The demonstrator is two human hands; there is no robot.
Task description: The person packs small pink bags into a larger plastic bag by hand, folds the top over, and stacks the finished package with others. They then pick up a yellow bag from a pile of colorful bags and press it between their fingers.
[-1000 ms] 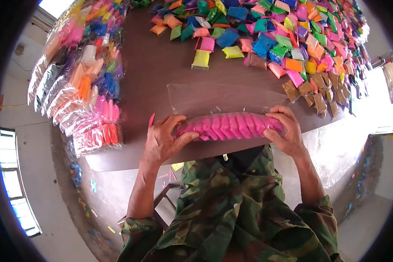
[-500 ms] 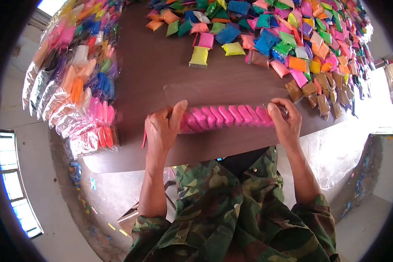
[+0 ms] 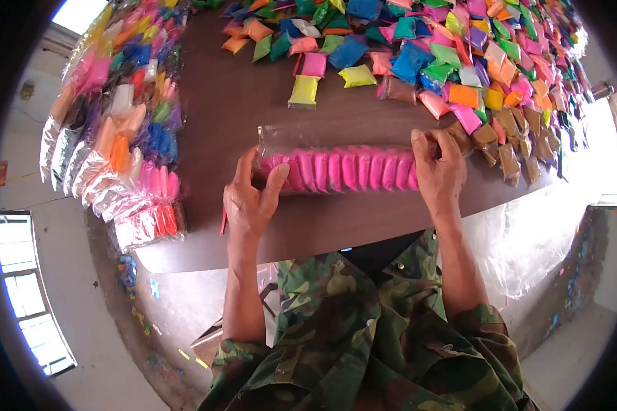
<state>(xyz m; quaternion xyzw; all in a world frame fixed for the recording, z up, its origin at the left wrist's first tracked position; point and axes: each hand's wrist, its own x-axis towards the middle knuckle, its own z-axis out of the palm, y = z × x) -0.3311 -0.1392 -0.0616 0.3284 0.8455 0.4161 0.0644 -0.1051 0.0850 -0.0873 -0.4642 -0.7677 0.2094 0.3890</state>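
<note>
A long clear plastic bag holds a row of bright pink packets (image 3: 349, 170), lined up side by side on the brown table (image 3: 216, 130). My left hand (image 3: 250, 195) grips the bag's left end, thumb in front and fingers behind. At the right end, my right hand (image 3: 440, 168) has its thumb and fingers closed on the plastic. The bag's loose clear flap (image 3: 288, 136) rises along the far side of the row. A thin red stick (image 3: 223, 222) shows beside my left wrist.
Filled bags of coloured packets (image 3: 120, 147) are stacked along the left side. Loose small packets (image 3: 452, 61) in many colours heap across the back and right, with brown packets (image 3: 509, 163) nearest my right hand. Clear plastic sheeting (image 3: 528, 246) hangs off the table's right edge.
The pink packets have turned from slanted to nearly upright in the row. The bag's clear flap now stands up behind them, and my right hand has shifted slightly left and up.
</note>
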